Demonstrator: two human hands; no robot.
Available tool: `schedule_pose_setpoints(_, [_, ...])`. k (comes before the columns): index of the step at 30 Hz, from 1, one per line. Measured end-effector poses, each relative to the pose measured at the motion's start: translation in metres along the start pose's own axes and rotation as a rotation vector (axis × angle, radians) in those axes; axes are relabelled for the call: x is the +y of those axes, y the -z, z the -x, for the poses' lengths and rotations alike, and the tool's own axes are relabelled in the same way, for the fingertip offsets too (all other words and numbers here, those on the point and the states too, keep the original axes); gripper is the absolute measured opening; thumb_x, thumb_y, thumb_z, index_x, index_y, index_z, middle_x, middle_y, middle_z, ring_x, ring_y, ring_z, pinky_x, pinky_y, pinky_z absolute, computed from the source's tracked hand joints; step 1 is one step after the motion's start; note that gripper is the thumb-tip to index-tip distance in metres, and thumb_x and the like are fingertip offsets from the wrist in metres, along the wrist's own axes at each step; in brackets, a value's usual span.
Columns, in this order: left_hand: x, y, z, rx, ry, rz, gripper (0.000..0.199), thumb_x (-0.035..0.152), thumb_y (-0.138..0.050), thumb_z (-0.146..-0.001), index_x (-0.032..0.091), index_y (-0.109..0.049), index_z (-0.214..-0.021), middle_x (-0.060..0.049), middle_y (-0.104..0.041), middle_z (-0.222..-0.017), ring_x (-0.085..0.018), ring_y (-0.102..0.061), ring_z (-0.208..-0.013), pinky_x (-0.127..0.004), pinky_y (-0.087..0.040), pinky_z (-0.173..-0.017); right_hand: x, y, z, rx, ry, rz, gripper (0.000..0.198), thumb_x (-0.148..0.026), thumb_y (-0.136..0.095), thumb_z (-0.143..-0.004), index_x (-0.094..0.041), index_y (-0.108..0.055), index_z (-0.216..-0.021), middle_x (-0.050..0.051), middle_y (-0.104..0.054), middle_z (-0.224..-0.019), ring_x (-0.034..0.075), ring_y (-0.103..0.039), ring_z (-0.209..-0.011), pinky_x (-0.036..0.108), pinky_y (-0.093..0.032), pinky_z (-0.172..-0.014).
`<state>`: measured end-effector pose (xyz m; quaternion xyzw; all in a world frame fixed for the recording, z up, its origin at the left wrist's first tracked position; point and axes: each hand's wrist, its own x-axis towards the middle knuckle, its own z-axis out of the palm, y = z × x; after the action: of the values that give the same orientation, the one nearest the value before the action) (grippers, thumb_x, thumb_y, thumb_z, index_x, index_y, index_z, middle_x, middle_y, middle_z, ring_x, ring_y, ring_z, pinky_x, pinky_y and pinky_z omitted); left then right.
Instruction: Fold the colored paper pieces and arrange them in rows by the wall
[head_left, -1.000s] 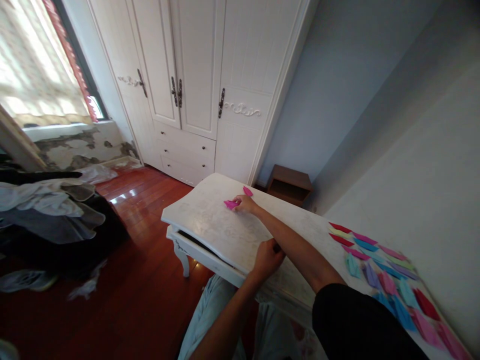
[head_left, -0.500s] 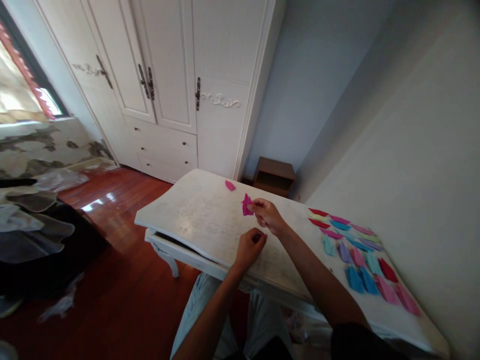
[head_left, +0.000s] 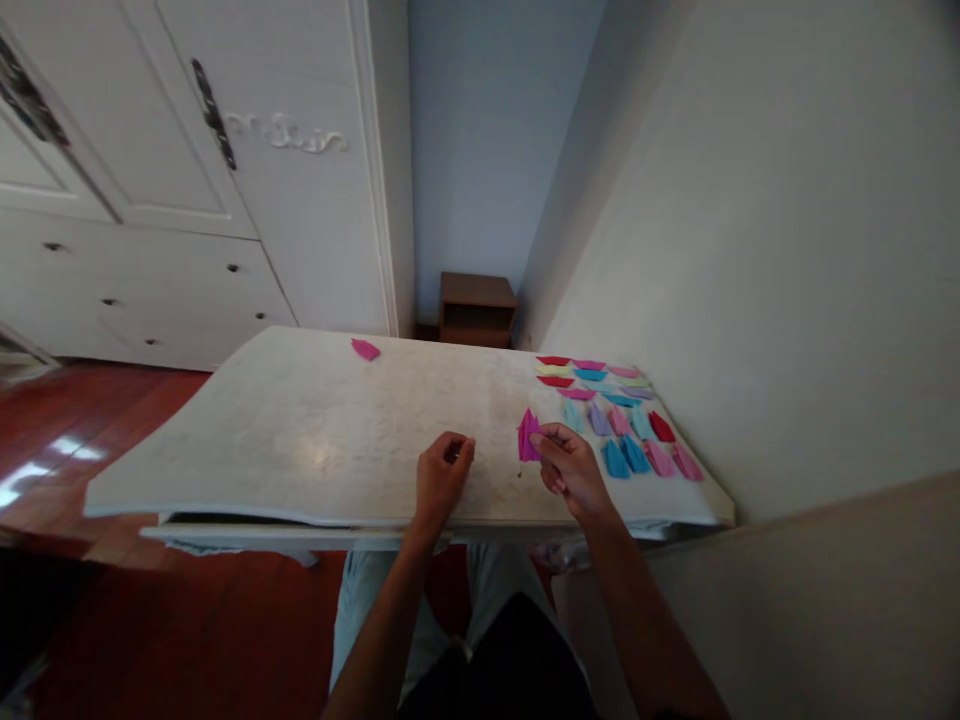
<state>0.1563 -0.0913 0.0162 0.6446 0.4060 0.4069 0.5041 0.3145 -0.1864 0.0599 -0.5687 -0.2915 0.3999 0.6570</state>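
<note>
Paper piece (head_left: 527, 436), magenta, pinched in the right hand (head_left: 574, 470); left hand (head_left: 441, 482) loosely curled, contents unclear, near the front edge of the table (head_left: 360, 430).

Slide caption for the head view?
Right hand pinches a magenta folded paper near other folded papers on the white table; left hand loosely curled.

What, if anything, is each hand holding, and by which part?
The right hand pinches a magenta folded-paper piece by its edge on the picture's right; the curled left hand shows nothing held.
</note>
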Motion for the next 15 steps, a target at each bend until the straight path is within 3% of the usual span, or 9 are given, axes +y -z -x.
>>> schedule_pose_setpoints(5, [0.016, -0.035, 0.011, -0.159, 0.027, 0.105, 0.026, 0.040, -0.057, -0.081, 0.015, -0.063, -0.077, -0.001, -0.063, -0.063, -0.011, -0.057, -0.055, -0.020, -0.045, -0.050, 0.016, 0.038, 0.008, 0.148, -0.027, 0.056, 0.038, -0.050, -0.077, -0.063, -0.020, -0.056, -0.073, -0.012, -0.040, -0.039, 0.003, -0.024, -0.025, 0.016, -0.022, -0.025])
schedule_pose_setpoints(12, [0.027, -0.093, 0.018, -0.397, 0.047, 0.098, 0.041, 0.039, -0.064, -0.077, 0.013, -0.063, -0.110, -0.008, -0.071, -0.094, -0.009, -0.060, -0.049, -0.020, -0.046, -0.047, 0.022, 0.072, 0.014, 0.273, 0.007, 0.185, 0.038, -0.054, -0.073, -0.068, -0.019, -0.060, -0.073, -0.007, -0.050, -0.047, 0.005, -0.031, -0.030, 0.018, -0.024, -0.027])
schedule_pose_setpoints(15, [0.030, -0.112, 0.017, -0.445, 0.123, 0.157, 0.034, 0.036, -0.063, -0.077, 0.012, -0.066, -0.101, -0.007, -0.071, -0.084, -0.009, -0.058, -0.045, -0.019, -0.042, -0.040, 0.024, 0.080, 0.017, 0.270, 0.008, 0.207, 0.038, -0.056, -0.071, -0.070, -0.019, -0.060, -0.075, -0.006, -0.053, -0.050, 0.005, -0.031, -0.030, 0.019, -0.023, -0.027])
